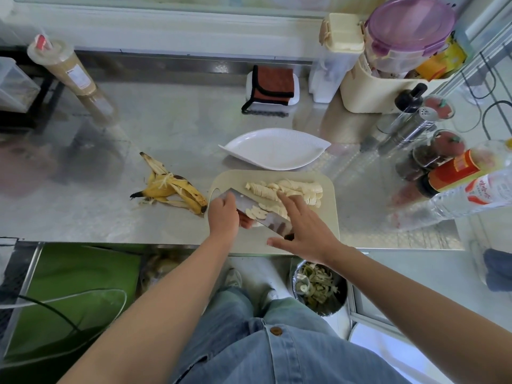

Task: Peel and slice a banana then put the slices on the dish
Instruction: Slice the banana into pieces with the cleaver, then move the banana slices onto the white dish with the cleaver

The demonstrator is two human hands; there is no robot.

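At the board's (329, 209) left edge, left hand (223, 215) grips the knife (243, 203)

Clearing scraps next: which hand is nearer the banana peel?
Left. The left hand, gripping the cleaver, sits just right of the banana peel; the right hand lies farther right, over the slices.

Handle of knife (259, 214) mostly hidden under right hand (304, 228); blade's left end covered by left hand (223, 214). Some banana slices (291, 188) under right hand too. Clear bottle (476, 192) cut by right edge, label unreadable.
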